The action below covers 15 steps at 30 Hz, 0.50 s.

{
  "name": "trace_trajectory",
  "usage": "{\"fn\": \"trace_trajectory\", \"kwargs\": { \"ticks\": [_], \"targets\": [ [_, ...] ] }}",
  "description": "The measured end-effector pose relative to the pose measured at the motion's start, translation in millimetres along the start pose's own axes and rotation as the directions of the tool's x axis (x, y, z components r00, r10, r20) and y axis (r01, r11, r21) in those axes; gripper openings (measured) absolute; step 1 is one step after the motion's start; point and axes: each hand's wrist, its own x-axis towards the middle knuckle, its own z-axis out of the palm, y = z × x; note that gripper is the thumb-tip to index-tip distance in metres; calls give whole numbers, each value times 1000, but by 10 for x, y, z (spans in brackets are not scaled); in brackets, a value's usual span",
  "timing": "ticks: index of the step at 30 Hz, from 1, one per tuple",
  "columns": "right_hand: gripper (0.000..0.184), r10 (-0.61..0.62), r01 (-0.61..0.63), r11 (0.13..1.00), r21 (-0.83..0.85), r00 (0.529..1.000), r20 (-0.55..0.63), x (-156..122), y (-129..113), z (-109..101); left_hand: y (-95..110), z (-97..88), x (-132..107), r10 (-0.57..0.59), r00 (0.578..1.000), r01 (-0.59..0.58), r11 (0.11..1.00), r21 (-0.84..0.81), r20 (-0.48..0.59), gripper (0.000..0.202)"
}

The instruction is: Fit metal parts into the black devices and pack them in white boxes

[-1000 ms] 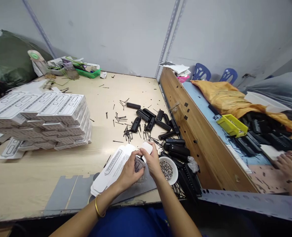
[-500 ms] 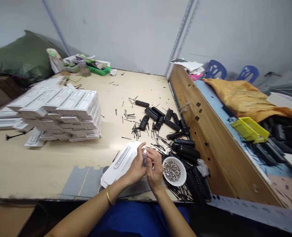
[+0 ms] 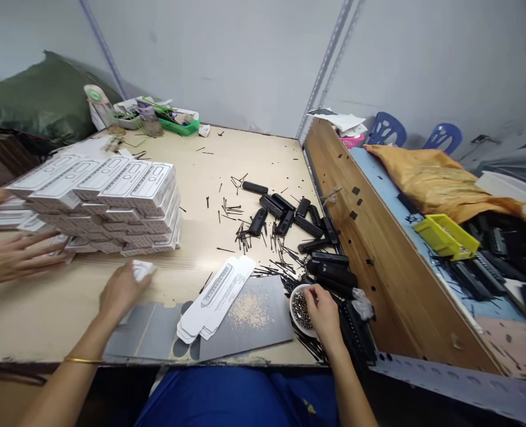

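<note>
My left hand [image 3: 119, 292] is stretched out to the left and grips a small white folded box [image 3: 142, 270], right in front of the big stack of white printed boxes [image 3: 111, 204]. My right hand [image 3: 325, 311] rests over the white bowl of small metal parts [image 3: 299, 308], fingers dipping into it. Between my hands lies a pile of flat white box blanks [image 3: 216, 299] on a grey sheet [image 3: 254, 317].
Black plastic casings [image 3: 298, 222] and loose black pins [image 3: 240, 234] are strewn over the wooden table [image 3: 58, 314]. Another person's hands [image 3: 13, 258] touch the box stack at the left. A wooden divider [image 3: 369, 243] runs along the right, a yellow tray [image 3: 445, 236] beyond it.
My hands were together folding a box at the table's front. My left hand has carried the box left toward the stack, my right has gone to the bowl. Another person's hands have appeared at the left.
</note>
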Motion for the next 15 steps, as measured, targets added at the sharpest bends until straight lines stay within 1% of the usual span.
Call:
{"fn": "trace_trajectory", "kwargs": {
  "ticks": [1,2,3,4,5,6,7,8,9,11,12,13,14,15],
  "targets": [
    [26,-16,16,998,-54,1000,8,-11,72,14,-75,11,36,-40,999,42,998,46,-33,58],
    [23,-34,36,994,-103,999,18,-23,132,36,-78,16,47,-52,995,59,995,79,-83,64],
    [20,-49,54,987,-154,998,34,-35,180,63,-6,19,43,-24,990,34,997,71,-141,67],
    [18,-61,71,976,-206,997,55,-44,218,91,139,26,32,40,980,-37,999,24,-193,68],
    [16,-70,87,963,-255,995,75,-49,247,119,352,43,23,122,966,-132,991,-28,-228,65],
    [15,-79,102,950,-294,993,89,-52,268,145,621,77,23,230,949,-261,957,-130,-216,59],
    [15,-87,113,941,-318,992,95,-53,281,168,935,131,39,328,930,-356,915,-189,-164,53],
    [16,-92,117,938,-326,991,94,-52,290,187,1276,204,72,402,907,-420,881,-219,-124,48],
    [17,-98,119,939,-321,992,83,-53,295,203,1630,293,121,470,878,-477,844,-246,-89,47],
    [18,-115,125,950,-287,992,52,-59,296,224,2302,491,255,559,828,-549,790,-273,-47,52],
    [19,-122,125,957,-262,992,28,-67,294,228,2590,585,329,576,817,-561,781,-273,-32,58],
    [19,-126,122,967,-225,992,-5,-78,288,227,2827,666,402,578,816,-561,784,-265,-15,65],
    [19,-119,110,979,-172,992,-46,-92,277,220,3008,729,471,570,821,-551,795,-256,3,67],
    [19,-92,83,992,-98,991,-93,-107,259,205,3129,770,531,560,828,-538,806,-247,22,63]
  ]
}}
